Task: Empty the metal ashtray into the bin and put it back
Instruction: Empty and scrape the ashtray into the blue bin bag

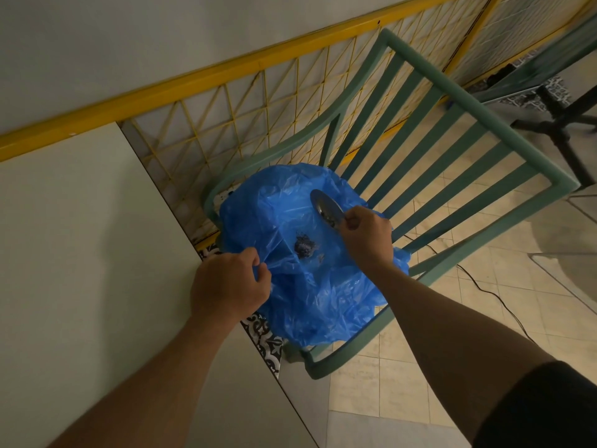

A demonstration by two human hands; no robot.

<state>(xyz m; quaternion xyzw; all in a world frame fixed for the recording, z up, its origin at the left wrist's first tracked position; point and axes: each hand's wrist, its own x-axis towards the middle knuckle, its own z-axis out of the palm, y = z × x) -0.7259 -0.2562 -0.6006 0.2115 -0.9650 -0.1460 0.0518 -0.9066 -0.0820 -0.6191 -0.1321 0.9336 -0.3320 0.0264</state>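
Observation:
A blue plastic bin bag (323, 286) lies spread on the seat of a green chair. A dark clump of ash (303, 246) rests on the plastic near its middle. My right hand (366, 236) grips the small metal ashtray (326, 207) by its edge and holds it tipped steeply on its side above the bag. My left hand (227, 282) pinches the bag's near left edge and holds it up.
The green slatted chair (452, 150) stands against a pale table (80, 253) on the left. Behind is a yellow-framed tiled wall panel (226, 118). A black cable (494, 292) runs over the beige floor tiles. A black table base (562, 124) stands at the upper right.

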